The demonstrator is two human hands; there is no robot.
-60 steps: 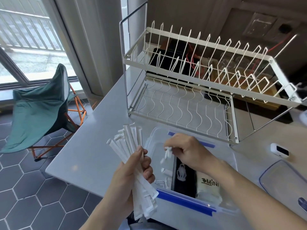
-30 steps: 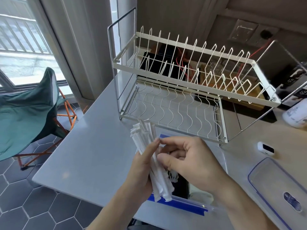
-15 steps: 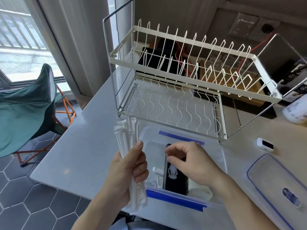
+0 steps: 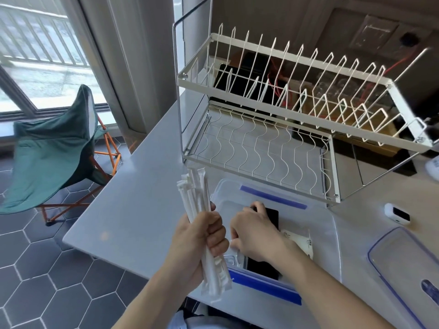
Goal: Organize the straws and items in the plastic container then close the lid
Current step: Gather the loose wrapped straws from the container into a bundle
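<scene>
A clear plastic container [image 4: 327, 224] with blue clips stands at the near edge of the grey counter. My left hand [image 4: 200, 243] is closed around a bundle of white paper-wrapped straws [image 4: 196, 198], held upright just left of the container. My right hand [image 4: 254, 233] reaches down inside the container, its fingers on a flat black packet [image 4: 272, 217]. A cream packet [image 4: 300, 242] lies right of the black one. Whether the right hand grips the packet is hidden. The clear lid [image 4: 403, 260] with a blue rim lies on the counter to the right.
A white two-tier wire dish rack [image 4: 261, 143] stands directly behind the container. A small white device [image 4: 398, 213] sits between the rack and the lid. The counter edge runs along the left, with a green folding chair [image 4: 52, 150] on the tiled floor beyond.
My right hand left the straw bundle and went down into the container onto the black packet. My left hand keeps the straws upright, shifted slightly left of the container.
</scene>
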